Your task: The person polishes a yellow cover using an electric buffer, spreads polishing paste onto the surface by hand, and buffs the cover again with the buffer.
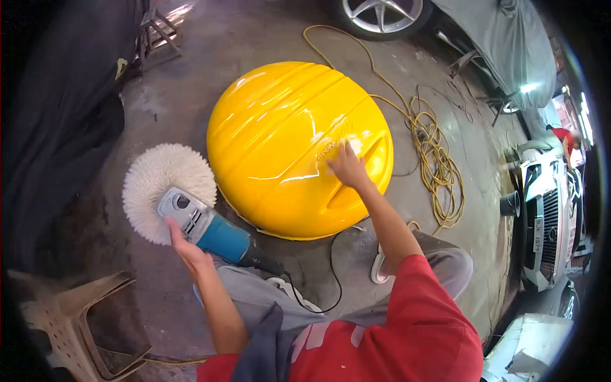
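A glossy yellow domed panel (280,140) with ridges and raised lettering lies on the floor in front of me. My right hand (347,165) touches its surface beside the lettering, fingers apart and holding nothing. At the left, a blue and grey polisher (223,239) with a large white fluffy pad (143,184) rests near the panel's edge. My left hand (186,247) is against the side of the polisher's grey head; its fingers are mostly hidden, so its grip is unclear.
A coiled yellow hose or cable (439,172) lies right of the panel. A plastic chair (70,312) stands lower left, a car wheel (382,14) at the top. At the far right are a car front (547,223), a bucket (509,204) and a person in red (562,139).
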`<state>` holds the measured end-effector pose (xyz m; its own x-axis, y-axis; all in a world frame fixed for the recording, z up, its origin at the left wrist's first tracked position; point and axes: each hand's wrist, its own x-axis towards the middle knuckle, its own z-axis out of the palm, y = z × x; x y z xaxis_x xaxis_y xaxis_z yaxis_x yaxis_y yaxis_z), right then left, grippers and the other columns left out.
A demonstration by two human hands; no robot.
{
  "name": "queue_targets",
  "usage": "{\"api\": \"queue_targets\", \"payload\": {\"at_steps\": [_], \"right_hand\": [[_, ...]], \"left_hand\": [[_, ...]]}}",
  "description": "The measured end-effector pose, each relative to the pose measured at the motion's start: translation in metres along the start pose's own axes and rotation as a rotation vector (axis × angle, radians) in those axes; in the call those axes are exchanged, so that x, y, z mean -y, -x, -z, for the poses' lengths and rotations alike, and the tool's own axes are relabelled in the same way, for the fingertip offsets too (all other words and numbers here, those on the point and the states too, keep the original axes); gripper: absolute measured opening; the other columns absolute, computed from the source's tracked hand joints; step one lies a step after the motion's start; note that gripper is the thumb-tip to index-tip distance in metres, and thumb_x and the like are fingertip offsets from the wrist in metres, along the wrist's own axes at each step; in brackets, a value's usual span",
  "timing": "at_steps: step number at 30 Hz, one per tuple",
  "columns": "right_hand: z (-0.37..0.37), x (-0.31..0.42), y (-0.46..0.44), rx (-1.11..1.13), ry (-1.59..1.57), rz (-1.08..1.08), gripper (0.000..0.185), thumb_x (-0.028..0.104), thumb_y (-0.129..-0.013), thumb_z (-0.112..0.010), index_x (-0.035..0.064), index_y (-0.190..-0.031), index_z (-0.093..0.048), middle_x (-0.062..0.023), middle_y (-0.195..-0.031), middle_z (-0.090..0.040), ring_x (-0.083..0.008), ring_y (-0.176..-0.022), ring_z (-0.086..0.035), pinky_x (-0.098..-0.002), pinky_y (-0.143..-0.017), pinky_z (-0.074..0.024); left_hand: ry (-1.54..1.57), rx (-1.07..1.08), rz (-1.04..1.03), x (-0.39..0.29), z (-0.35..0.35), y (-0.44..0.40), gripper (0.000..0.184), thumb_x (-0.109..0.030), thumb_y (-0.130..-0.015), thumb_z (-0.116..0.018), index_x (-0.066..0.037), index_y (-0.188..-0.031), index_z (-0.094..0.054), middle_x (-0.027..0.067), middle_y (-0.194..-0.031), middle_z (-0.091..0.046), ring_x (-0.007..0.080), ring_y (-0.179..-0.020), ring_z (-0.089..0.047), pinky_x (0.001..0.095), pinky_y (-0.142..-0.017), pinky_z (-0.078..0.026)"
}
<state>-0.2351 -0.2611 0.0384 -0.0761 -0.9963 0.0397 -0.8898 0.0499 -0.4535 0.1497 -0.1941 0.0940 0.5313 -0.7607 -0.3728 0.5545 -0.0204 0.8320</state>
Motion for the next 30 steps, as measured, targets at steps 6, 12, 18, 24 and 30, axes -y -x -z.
{"api": "queue_targets", "payload": {"at_steps": [6,12,18,24,30], "right_hand": [[-0.025,0.063,0.051,0.269,0.027,0.174,0.067,0.054,-0.087,-0.056,0.0012,-0.127,-0.050,-0.0295,-0.126,-0.053,-0.0447,-0.097,-0.061,-0.0547,-0.082,-0.0477],[-0.016,0.110,0.025,0.525,0.630,0.278,0.082,0.059,-0.089,-0.051,-0.0161,-0.122,-0.046,-0.0341,-0.130,-0.048,-0.0421,-0.112,-0.054,-0.0557,-0.094,-0.0409],[-0.065,0.066,0.015,0.112,0.545,0.296,0.085,0.060,-0.090,-0.049,-0.0184,-0.122,-0.048,-0.0359,-0.124,-0.053,-0.0447,-0.115,-0.054,-0.0530,-0.098,-0.0403],[-0.009,0.110,-0.022,0.372,-0.661,0.293,0.060,0.047,-0.096,-0.048,-0.0042,-0.127,-0.053,-0.0216,-0.132,-0.055,-0.0339,-0.120,-0.054,-0.0404,-0.103,-0.0411],[-0.022,0.156,0.065,0.667,-2.292,-0.247,0.067,0.056,-0.098,-0.036,0.0064,-0.143,-0.041,-0.0110,-0.141,-0.048,-0.0252,-0.132,-0.043,-0.0349,-0.107,-0.0363]], "left_hand": [[0.043,0.034,0.097,-0.007,-0.007,0.005,0.067,-0.050,-0.095,-0.050,0.002,-0.138,-0.044,0.0152,-0.133,-0.053,0.0291,-0.117,-0.055,0.0388,-0.099,-0.044],[0.071,-0.014,0.067,-0.013,-0.017,0.015,0.069,-0.051,-0.094,-0.051,0.002,-0.138,-0.043,0.0153,-0.134,-0.052,0.0283,-0.117,-0.055,0.0381,-0.098,-0.044],[0.015,-0.086,0.009,-0.015,-0.020,0.022,0.069,-0.051,-0.093,-0.053,0.001,-0.137,-0.045,0.0144,-0.132,-0.054,0.0277,-0.116,-0.056,0.0389,-0.097,-0.045],[0.071,-0.009,-0.007,-0.032,-0.043,0.069,0.065,-0.050,-0.091,-0.055,-0.001,-0.134,-0.049,0.0133,-0.129,-0.057,0.0292,-0.115,-0.057,0.0429,-0.098,-0.045],[0.051,0.182,0.136,-0.014,-0.052,0.103,0.059,-0.046,-0.092,-0.056,-0.003,-0.133,-0.050,0.0128,-0.130,-0.057,0.0304,-0.115,-0.056,0.0450,-0.099,-0.045]]}}
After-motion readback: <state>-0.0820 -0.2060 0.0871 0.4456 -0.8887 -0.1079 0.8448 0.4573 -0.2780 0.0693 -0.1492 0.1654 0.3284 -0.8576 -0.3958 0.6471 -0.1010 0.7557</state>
